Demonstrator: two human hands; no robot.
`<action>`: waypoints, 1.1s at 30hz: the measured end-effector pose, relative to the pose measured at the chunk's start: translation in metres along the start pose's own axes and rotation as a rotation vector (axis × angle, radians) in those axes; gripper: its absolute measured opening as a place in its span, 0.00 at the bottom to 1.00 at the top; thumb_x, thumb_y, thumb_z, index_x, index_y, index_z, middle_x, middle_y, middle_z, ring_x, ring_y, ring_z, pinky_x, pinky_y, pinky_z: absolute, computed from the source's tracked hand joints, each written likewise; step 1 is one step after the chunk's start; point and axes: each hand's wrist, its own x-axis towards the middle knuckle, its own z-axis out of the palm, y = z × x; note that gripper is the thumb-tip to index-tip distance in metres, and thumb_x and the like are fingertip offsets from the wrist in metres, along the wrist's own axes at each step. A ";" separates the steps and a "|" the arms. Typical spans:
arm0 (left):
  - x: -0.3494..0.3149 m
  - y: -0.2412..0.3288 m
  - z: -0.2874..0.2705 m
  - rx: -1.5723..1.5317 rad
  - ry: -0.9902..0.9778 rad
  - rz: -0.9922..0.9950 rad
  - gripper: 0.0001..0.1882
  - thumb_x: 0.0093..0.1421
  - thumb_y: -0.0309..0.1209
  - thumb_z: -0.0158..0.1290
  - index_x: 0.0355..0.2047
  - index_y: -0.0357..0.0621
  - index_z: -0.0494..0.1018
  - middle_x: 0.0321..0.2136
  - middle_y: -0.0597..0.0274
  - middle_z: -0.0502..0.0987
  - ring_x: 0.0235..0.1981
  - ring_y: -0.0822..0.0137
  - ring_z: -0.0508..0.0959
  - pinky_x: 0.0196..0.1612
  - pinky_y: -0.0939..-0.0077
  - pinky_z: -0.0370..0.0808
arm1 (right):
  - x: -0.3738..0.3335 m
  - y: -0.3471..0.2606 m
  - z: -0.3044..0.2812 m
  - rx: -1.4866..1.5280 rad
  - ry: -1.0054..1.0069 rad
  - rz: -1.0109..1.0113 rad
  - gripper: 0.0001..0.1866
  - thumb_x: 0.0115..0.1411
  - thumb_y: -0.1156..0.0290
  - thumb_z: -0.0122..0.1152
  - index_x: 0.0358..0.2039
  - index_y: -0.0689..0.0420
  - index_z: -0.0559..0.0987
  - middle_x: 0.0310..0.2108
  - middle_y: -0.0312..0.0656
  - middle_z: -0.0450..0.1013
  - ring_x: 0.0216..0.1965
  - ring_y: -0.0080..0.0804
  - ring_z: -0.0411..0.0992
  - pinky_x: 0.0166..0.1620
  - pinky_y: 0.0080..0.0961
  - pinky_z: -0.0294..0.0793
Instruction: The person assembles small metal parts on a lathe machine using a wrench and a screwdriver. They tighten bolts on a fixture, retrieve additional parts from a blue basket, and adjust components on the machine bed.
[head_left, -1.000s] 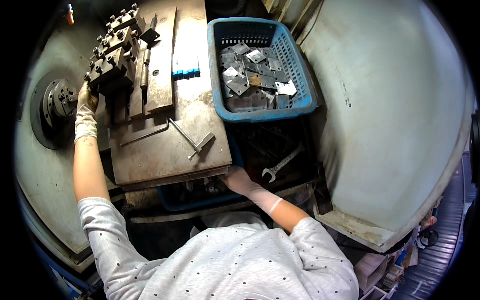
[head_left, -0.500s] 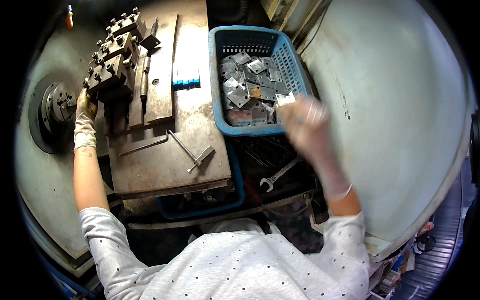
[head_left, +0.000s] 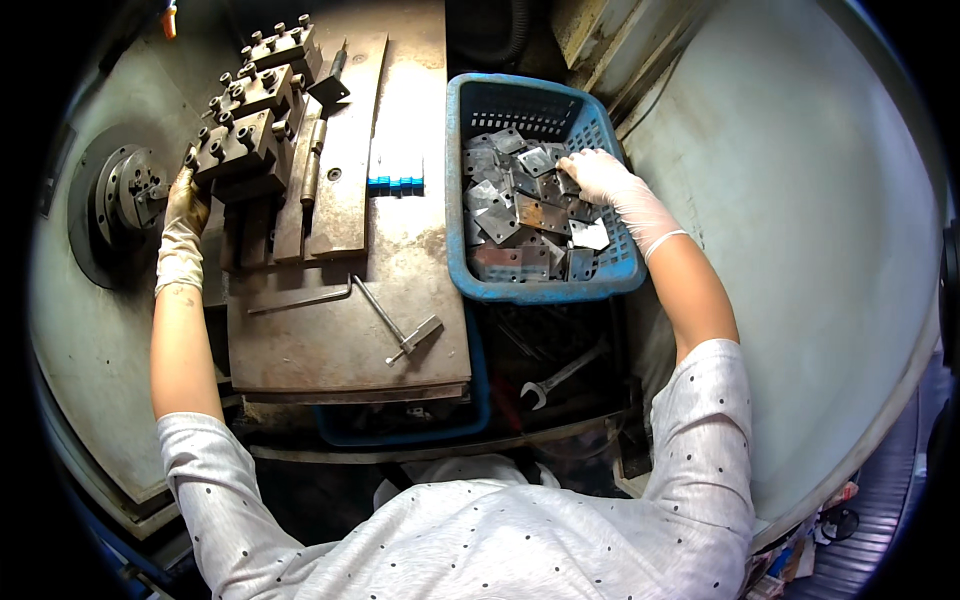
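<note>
While a blue bin [head_left: 400, 438] sits under the near edge of the metal table [head_left: 350, 355], a wrench [head_left: 565, 377] lies to its right. Beyond, the gloved left hand [head_left: 185, 208] is by a bolted tool block [head_left: 240, 150], its grip unclear. The gloved right hand [head_left: 605, 180] reaches into a blue basket [head_left: 545, 292], fingers bent onto metal plates [head_left: 540, 214]; whether they pinch one cannot be told. Many plates seem left, heaped loosely; how many are finished is unclear
</note>
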 end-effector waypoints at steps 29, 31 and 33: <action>0.015 -0.010 -0.011 -0.213 -0.126 -0.105 0.13 0.56 0.26 0.42 0.42 0.38 0.65 0.39 0.60 0.70 0.39 0.68 0.70 0.45 0.77 0.67 | -0.209 -0.214 -0.078 2.184 0.471 0.372 0.16 0.56 0.63 0.43 0.34 0.65 0.69 0.24 0.49 0.72 0.18 0.24 0.69 0.22 0.15 0.70; 0.031 -0.012 -0.032 -0.272 -0.184 -0.136 0.12 0.56 0.26 0.42 0.40 0.39 0.66 0.38 0.60 0.71 0.38 0.68 0.71 0.44 0.77 0.68 | -0.212 -0.226 -0.083 2.189 0.494 0.298 0.17 0.57 0.64 0.43 0.34 0.67 0.69 0.25 0.49 0.72 0.19 0.24 0.70 0.22 0.15 0.71; 0.022 -0.012 -0.022 -0.282 -0.176 -0.146 0.10 0.56 0.27 0.41 0.38 0.38 0.67 0.35 0.60 0.72 0.36 0.71 0.71 0.41 0.80 0.69 | -0.216 -0.233 -0.086 2.190 0.510 0.252 0.15 0.57 0.65 0.42 0.34 0.66 0.68 0.26 0.47 0.72 0.22 0.23 0.70 0.25 0.15 0.71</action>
